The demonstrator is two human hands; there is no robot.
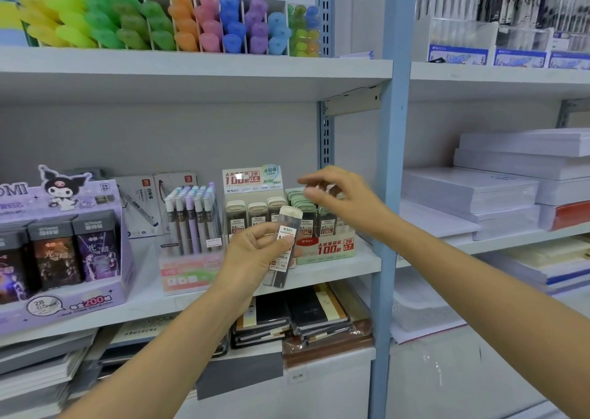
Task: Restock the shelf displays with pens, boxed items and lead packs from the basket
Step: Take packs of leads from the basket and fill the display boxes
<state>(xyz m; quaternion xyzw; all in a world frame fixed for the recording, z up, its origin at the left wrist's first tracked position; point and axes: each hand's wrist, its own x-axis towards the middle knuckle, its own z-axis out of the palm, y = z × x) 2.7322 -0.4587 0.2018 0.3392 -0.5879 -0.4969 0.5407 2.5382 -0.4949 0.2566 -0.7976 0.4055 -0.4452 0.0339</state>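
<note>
My left hand (255, 252) grips a slim lead pack (285, 246) with a pale cap, held upright in front of the middle shelf. My right hand (341, 195) hovers over the green-capped 0.7 lead display box (322, 249) and pinches a small blurred pack (329, 190) between fingers and thumb. Left of it stands the 0.5 lead display box (252, 208) with beige-capped packs. A tray of pastel mechanical pencils (191, 224) sits further left. The basket is out of view.
A purple cartoon-character display of boxed leads (64, 243) fills the shelf's left end. Coloured highlighters (153, 22) line the upper shelf. Notebooks (297, 316) lie on the shelf below. A blue upright post (389, 163) divides this bay from stacked white paper reams (498, 188).
</note>
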